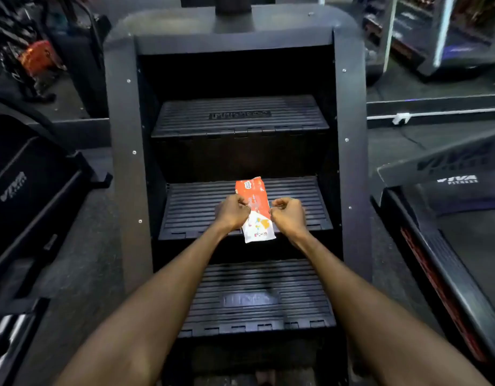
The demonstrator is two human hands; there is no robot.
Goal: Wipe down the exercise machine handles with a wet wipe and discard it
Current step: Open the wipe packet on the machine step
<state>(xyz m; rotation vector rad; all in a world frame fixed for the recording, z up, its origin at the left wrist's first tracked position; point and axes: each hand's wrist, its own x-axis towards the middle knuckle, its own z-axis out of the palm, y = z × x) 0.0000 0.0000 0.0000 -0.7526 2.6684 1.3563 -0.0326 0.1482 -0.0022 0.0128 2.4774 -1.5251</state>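
Note:
An orange and white pack of wet wipes (256, 207) lies lengthwise on the middle step (196, 207) of a black stair-climber machine. My left hand (231, 213) grips the pack's left edge with curled fingers. My right hand (288, 214) grips its right edge the same way. Both arms reach forward over the lowest step. No handles of the machine show in this view, and no loose wipe is visible.
The stair climber's grey side frames (123, 168) stand left and right of the steps, with an upper step (238, 115) above. A black machine (23, 190) is at the left, a treadmill (449, 232) at the right. Dark gym floor lies between them.

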